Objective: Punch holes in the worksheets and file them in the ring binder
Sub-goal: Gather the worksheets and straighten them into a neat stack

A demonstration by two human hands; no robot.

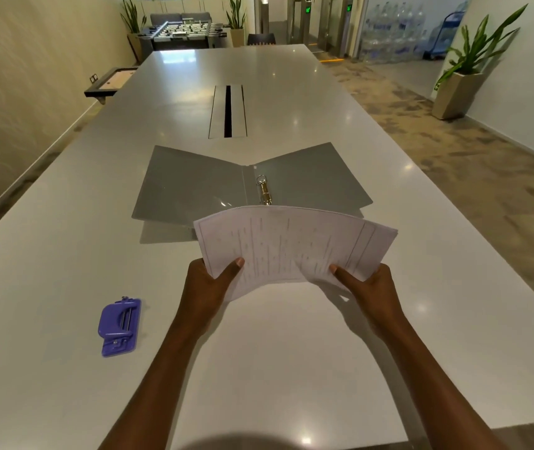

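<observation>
Worksheets (295, 245): thin stack of printed sheets held in the air over the white table (259, 368). The far edge overlaps the near edge of the binder in view. The stack bows upward and the sheets fan slightly at the right edge.
Left hand (210, 280): clamped on the near-left corner, thumb (231, 269) pressed on top; fingers hidden under the paper.
Right hand (369, 287): clamped on the near-right edge, thumb (343, 274) on top; fingers hidden below.
Arms: both forearms reach forward, roughly symmetric.
Ring binder (194, 186): grey, lying open with covers spread, beyond the hands. Cannot tell whether the metal rings (264, 190) are open or closed.
Hole punch (119, 326): purple, on the table left of the left forearm, well apart from the paper.
Holes: none visible in the sheets; print too blurred to read.
Step (judged): gathering and squaring the stack ahead of punching.
Method: tap one long edge on the table until flush, flatten the bow, then feed that edge fully into the punch, centred.
Risk: fanned edges would give offset holes that miss the rings.
</observation>
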